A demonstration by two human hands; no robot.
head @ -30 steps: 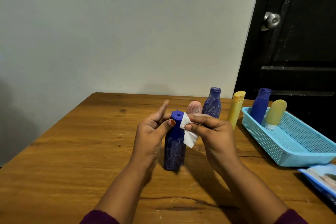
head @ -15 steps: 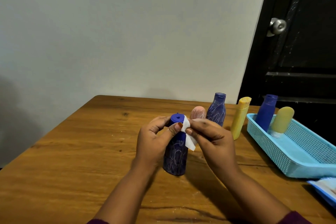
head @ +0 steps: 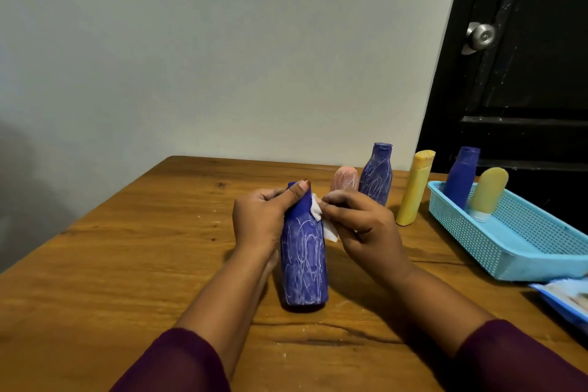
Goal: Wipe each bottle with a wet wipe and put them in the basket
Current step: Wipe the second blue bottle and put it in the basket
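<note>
Head view. Step in hand: wiping, judged to be at the cap and shoulder of the third bottle.

The left hand [head: 261, 219] has its fingers [head: 297, 192] curled round the neck of the scribbled blue bottle [head: 304, 264], which stands upright on the bench [head: 127, 248] directly below them. The right hand [head: 362, 226] pinches a folded wet wipe [head: 329, 231] between its fingers [head: 337, 200], pressed against the bottle's shoulder, touching it.

Next move, in my judgement: draw the wipe down the body while the left fingers steady or turn the bottle. The white chalk-like scrawl covers the whole body, so much wiping remains.

Materials:
- The bottle looks like smooth, tapered hard plastic.
- The wipe is thin, limp and white.
- The bench is grained wood with pale specks.

Beyond the right fingers stand a pink bottle [head: 345, 180], a second scrawled blue bottle [head: 377, 175] and a yellow bottle [head: 413, 191], none yet in the basket.

Further to the right of those fingers, the perforated blue basket [head: 509, 264] holds a clean blue bottle [head: 461, 178] and a yellow-green bottle [head: 488, 192], both leaning on its far wall.

A wipe pack [head: 566, 296] lies just nearer than the basket.
</note>
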